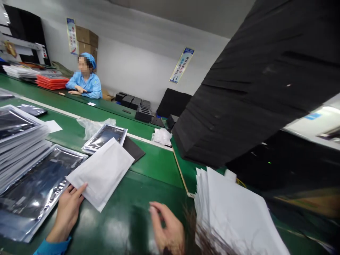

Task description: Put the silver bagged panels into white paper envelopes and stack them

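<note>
My left hand point(69, 209) grips the lower left edge of a flat white packet point(102, 173), thumb on top. The packet is tilted above the green table point(119, 212) and partly covers a clear-bagged dark panel point(106, 136) behind it. Close to my left hand lies a larger dark panel in a shiny bag point(39, 191). My right hand point(168, 228) hovers over the green table near the bottom middle, thumb and fingers apart with nothing between them. To its right stands a stack of white sheets or sleeves point(239, 212).
A tall stack of bagged panels point(21, 156) is at the left. Black foam sheets point(220, 92) tower at the right. Across the table sits a person in blue point(89, 85), beside orange packets point(51, 81). Crumpled plastic point(161, 136) lies near the table's divider.
</note>
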The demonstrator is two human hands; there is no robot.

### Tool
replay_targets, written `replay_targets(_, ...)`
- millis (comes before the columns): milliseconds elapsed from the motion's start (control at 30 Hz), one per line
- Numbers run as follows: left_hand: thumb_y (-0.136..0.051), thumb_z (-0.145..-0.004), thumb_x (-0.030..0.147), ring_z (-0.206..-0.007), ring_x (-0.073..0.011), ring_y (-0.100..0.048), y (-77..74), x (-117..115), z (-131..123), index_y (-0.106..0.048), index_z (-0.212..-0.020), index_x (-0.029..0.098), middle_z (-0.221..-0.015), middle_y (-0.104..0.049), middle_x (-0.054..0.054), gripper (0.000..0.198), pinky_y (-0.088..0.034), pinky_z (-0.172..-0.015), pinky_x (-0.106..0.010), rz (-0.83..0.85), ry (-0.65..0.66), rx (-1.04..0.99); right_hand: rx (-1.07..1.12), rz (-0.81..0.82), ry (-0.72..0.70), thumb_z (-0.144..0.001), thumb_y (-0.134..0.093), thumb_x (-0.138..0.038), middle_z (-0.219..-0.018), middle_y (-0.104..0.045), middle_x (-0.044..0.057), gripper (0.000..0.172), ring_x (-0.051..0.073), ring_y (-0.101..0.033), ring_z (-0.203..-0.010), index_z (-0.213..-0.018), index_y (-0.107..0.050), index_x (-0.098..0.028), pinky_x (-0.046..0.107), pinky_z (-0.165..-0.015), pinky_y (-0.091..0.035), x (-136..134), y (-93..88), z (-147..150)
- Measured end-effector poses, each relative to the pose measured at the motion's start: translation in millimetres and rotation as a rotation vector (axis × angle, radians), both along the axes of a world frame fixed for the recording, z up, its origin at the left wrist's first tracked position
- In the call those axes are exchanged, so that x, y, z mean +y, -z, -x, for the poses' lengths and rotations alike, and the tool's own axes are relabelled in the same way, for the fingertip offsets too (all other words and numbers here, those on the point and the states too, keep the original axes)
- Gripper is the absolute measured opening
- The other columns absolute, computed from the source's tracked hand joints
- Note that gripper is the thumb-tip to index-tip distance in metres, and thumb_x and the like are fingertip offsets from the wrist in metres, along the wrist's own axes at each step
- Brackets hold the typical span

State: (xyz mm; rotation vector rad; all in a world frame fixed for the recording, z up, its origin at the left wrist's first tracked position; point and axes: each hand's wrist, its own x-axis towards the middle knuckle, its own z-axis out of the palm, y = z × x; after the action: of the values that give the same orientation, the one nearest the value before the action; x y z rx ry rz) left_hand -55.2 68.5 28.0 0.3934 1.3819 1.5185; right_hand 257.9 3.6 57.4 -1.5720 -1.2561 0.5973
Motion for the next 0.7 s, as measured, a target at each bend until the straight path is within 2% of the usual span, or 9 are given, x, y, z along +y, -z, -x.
replay_targets(67,-0.08,-0.082,0.016,-0.105,-0.0273,-0.079,0.0,0,-3,-0.073,-0.109,0.015,-0.11,-0.084,-0.012,0.028,-0.066,-0.093,-0.036,0.037,0.015,-0.092,0.194,0.135,-0.136,-0.071,-0.077,-0.065,-0.097,-0.084,0.012,0.043,0.034,-0.077,-0.092,-0.093,-0.082,-0.029,0.046,-0.076,-0.061,28,18.4,46)
replay_targets(133,-0.079,-0.082,0.014,-0.101,-0.0276,-0.08,3.6,-1,-4,-0.075,-0.099,0.013,-0.102,-0.085,-0.011,0.018,-0.067,-0.089,-0.036,0.052,0.036,-0.136,0.491,0.233,-0.22,-0.063,-0.084,-0.069,-0.105,-0.084,0.017,0.059,0.035,-0.078,-0.098,-0.098,-0.078,-0.022,0.046,-0.079,-0.063,51,32.0,75)
replay_targets(200,-0.084,-0.077,0.015,-0.098,-0.0282,-0.081,8.6,-4,-4,-0.077,-0.093,0.013,-0.097,-0.086,-0.01,0.017,-0.068,-0.086,-0.034,0.033,0.052,-0.156,0.767,0.283,-0.295,-0.063,-0.086,-0.069,-0.111,-0.083,0.018,0.066,0.031,-0.079,-0.102,-0.103,-0.076,-0.018,0.045,-0.086,-0.063,65,40.0,92)
replay_targets(267,-0.092,-0.069,0.022,-0.096,-0.0293,-0.081,13.1,-10,-4,-0.078,-0.089,0.014,-0.094,-0.086,-0.008,0.026,-0.068,-0.082,-0.032,0.023,0.095,-0.173,0.969,0.273,-0.336,-0.065,-0.087,-0.066,-0.111,-0.084,0.016,0.063,0.028,-0.079,-0.102,-0.102,-0.077,-0.017,0.044,-0.093,-0.061,73,42.4,97)
replay_targets(300,-0.096,-0.064,0.027,-0.095,-0.0304,-0.081,14.9,-13,-3,-0.079,-0.088,0.014,-0.093,-0.087,-0.007,0.032,-0.068,-0.08,-0.033,0.024,0.137,-0.175,1.048,0.242,-0.306,-0.064,-0.089,-0.064,-0.108,-0.085,0.013,0.061,0.027,-0.079,-0.102,-0.1,-0.078,-0.017,0.043,-0.095,-0.061,76,41.9,96)
replay_targets(367,-0.099,-0.057,0.037,-0.093,-0.033,-0.081,18.0,-19,-2,-0.08,-0.089,0.015,-0.092,-0.087,-0.007,0.043,-0.069,-0.077,-0.035,0.039,0.25,-0.164,1.152,0.157,-0.153,-0.058,-0.092,-0.063,-0.102,-0.087,0.006,0.058,0.026,-0.079,-0.102,-0.097,-0.08,-0.022,0.041,-0.095,-0.061,80,39.2,87)
replay_targets(467,-0.098,-0.059,0.045,-0.095,-0.0349,-0.081,23.3,-27,1,-0.081,-0.093,0.016,-0.093,-0.087,-0.008,0.048,-0.068,-0.076,-0.037,0.08,0.398,-0.131,1.173,0.044,0.054,-0.057,-0.093,-0.06,-0.098,-0.088,0.0,0.052,0.023,-0.079,-0.101,-0.095,-0.082,-0.026,0.035,-0.094,-0.061,82,35.2,60)
replay_targets(567,-0.097,-0.062,0.047,-0.099,-0.0354,-0.08,28.7,-32,3,-0.082,-0.096,0.017,-0.097,-0.087,-0.007,0.048,-0.068,-0.078,-0.038,0.116,0.449,-0.128,1.123,0.03,0.091,-0.061,-0.091,-0.057,-0.096,-0.088,0.004,0.047,0.025,-0.08,-0.095,-0.089,-0.084,-0.021,0.035,-0.091,-0.062,78,34.8,37)
replay_targets(700,-0.097,-0.059,0.049,-0.104,-0.0378,-0.079,30.1,-34,5,-0.082,-0.097,0.018,-0.102,-0.087,-0.008,0.051,-0.068,-0.083,-0.041,0.125,0.47,-0.204,1.07,0.056,0.083,-0.059,-0.093,-0.051,-0.085,-0.087,0.006,0.044,0.027,-0.079,-0.082,-0.086,-0.085,-0.018,0.039,-0.083,-0.062,70,36.0,25)
